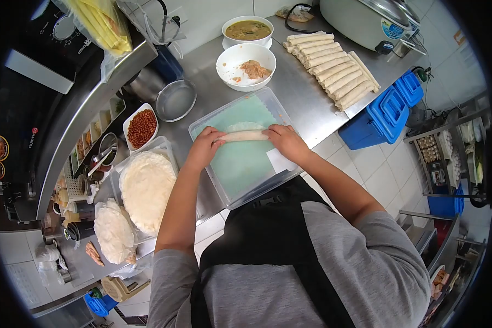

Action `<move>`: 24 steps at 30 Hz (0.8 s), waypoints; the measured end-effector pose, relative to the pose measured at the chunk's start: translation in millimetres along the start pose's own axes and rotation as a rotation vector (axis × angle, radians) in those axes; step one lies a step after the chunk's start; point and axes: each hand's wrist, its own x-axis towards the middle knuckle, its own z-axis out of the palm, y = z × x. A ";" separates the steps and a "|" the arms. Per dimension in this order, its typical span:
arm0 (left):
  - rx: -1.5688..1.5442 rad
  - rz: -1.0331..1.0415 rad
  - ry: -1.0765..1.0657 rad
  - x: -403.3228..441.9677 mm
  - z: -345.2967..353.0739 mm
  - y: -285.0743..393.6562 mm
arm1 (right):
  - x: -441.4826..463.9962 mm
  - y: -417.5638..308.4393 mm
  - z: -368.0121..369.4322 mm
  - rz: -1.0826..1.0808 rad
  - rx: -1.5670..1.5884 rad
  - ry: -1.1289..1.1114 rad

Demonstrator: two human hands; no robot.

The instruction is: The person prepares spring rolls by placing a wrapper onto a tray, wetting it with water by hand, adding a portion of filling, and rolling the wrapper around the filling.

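A pale, thin-skinned spring roll (pixel 245 135) lies crosswise over a translucent green plastic lid or board (pixel 232 175). Its left end is pinched by my left hand (pixel 206 145), its right end by my right hand (pixel 285 141). Beyond the roll a flap of thin wrapper (pixel 244 126) lies flat on the green surface. Just past the board stands a white bowl (pixel 229 65) with some orange-brown filling (pixel 255 70) in it. Near my left forearm, a plastic tub holds a stack of round white wrappers (pixel 146 191).
Finished rolls (pixel 333 68) are piled at the back right of the steel counter (pixel 295 104). A bowl of soup (pixel 248 30) stands at the back. Left are red peanuts (pixel 142 128), a metal bowl (pixel 176 100) and a bag of wrappers (pixel 115 232). Blue bins (pixel 374 123) stand right.
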 end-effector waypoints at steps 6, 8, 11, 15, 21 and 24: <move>0.217 0.048 0.015 14.2 -0.3 -11.0 | 6.2 -5.0 -3.7 0.179 0.047 -0.030; 0.266 -0.007 -0.015 15.9 -1.3 -6.0 | 7.8 -1.1 -1.6 0.210 0.035 -0.061; 0.482 0.077 0.059 14.7 5.7 17.3 | 13.4 -11.8 -7.7 0.181 -0.076 -0.010; 0.287 0.276 0.058 10.6 31.1 22.2 | 15.3 -30.5 9.0 0.023 -0.130 0.096; 0.275 0.198 0.067 -15.6 48.5 25.5 | 4.8 -32.0 11.7 -0.028 -0.002 -0.019; 0.290 0.181 0.103 -37.5 57.6 34.8 | -5.2 -37.0 3.6 -0.048 0.038 -0.053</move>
